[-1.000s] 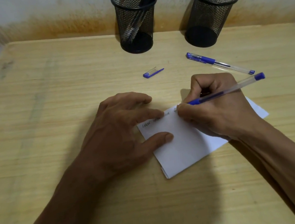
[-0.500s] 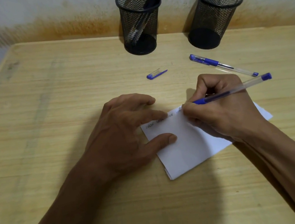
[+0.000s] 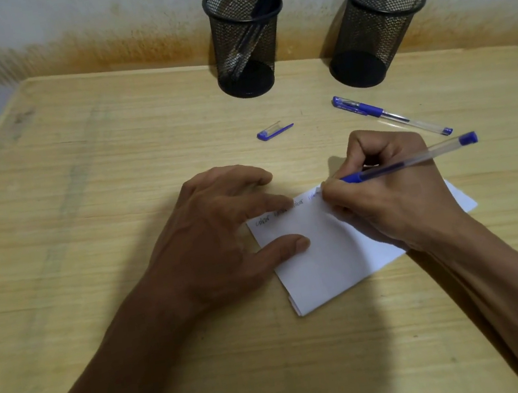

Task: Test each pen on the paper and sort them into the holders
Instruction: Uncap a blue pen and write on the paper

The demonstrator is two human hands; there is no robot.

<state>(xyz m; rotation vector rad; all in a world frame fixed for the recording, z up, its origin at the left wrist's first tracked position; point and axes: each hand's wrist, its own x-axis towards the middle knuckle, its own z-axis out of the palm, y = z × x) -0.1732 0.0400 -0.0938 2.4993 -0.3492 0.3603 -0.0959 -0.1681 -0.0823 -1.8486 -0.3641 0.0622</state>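
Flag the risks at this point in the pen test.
1. The loose cap lies apart from the pen in the right hand; it may get holstered uncapped.
2. The left hand pins only the folded paper's left edge, so it might pivot.
3. The capped pen lies close to the right hand, so a knock might roll it.

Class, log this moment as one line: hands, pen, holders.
right hand writing with blue pen on paper | left hand steadying paper | left holder has pens
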